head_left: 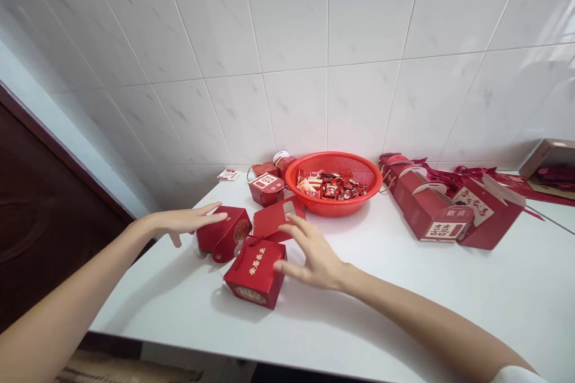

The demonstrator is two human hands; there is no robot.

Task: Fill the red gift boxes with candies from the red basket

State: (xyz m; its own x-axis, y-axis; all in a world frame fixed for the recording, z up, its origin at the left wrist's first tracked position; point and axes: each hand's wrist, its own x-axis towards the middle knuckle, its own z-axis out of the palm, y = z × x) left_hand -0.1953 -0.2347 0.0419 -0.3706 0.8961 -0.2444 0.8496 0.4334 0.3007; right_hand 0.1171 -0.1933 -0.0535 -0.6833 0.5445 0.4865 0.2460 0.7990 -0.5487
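Nearest the front edge of the white worktop [314, 329] sits the front box [256, 274], red with 4 gold characters on its upper face, a patterned oval on its side and a twisted red cord across its far edge. The person's right hand [314, 257] is released, fingers spread, with the thumb at this box's right side; whether it touches cannot be told.

Just beyond, to the left, lies the left box [222, 230] — also red, with a rounded tab at its near end. The left hand [188, 221] is open too and holds nothing, its fingers reaching over the top of this box; contact is unclear. Between the 2 hands, behind the front box, is the middle box [272, 220], a plain red one with a pale patch near the right fingertips.

Farther back, a red plastic basket [335, 212] holds wrapped sweets [332, 185]. Left of it stand a small red box with a white label [266, 188] and, near the wall, a printed card [229, 175]. To the right is a row of red boxes [417, 200] — some with white labels — and dark red ribbons [476, 172] behind them. The tiled wall [296, 24] rises at the back.
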